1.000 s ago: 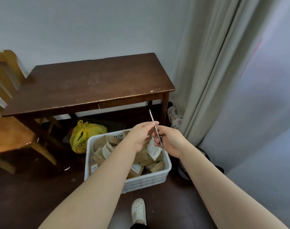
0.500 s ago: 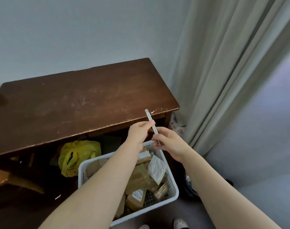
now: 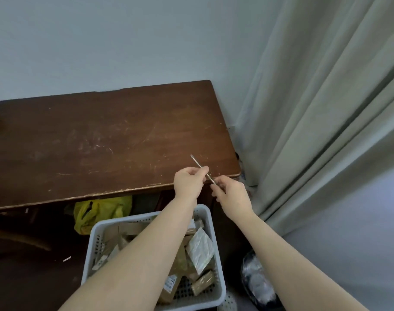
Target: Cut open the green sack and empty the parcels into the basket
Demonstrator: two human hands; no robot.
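Soft, even, dim daylight with a cool cast, your view bowed at the edges by the wide lens, deep shadow under the worktop (image 3: pixel 106 140), faint sheen on its scratched top, curtain (image 3: pixel 315 113) folds gently shaded, slight softness throughout, no glare.

A dark brown wooden table (image 3: pixel 101 140) stood against the pale wall (image 3: pixel 124 41), its top scratched. A grey-green curtain (image 3: pixel 315 108) hung just right of it. Beneath the table lay a yellow plastic bag (image 3: pixel 97 212). A dark bag (image 3: pixel 256 281) sat on the floor by the curtain's foot.
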